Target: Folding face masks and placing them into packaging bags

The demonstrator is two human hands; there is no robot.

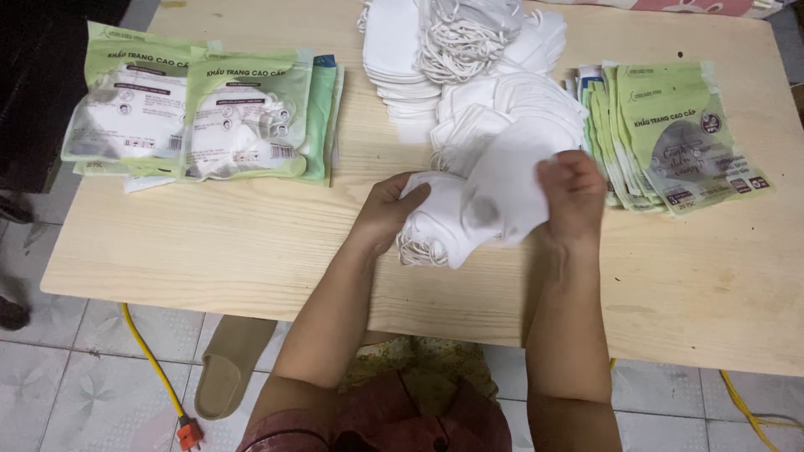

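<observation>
**Both hands clamped on a stack of white masks**

Left hand [389, 209] curls around the stack of white masks [469, 209] from its left end; right hand [574, 192] pinches the top mask from the right. The stack's long axis runs left to right, just above the worktop [251, 243], near the mask heap [469, 75] and green pouches [678, 134].

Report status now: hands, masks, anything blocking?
Left hand and right hand both grip one stack of white folded face masks. Stack raised above pale wooden table. Nothing blocking.
</observation>
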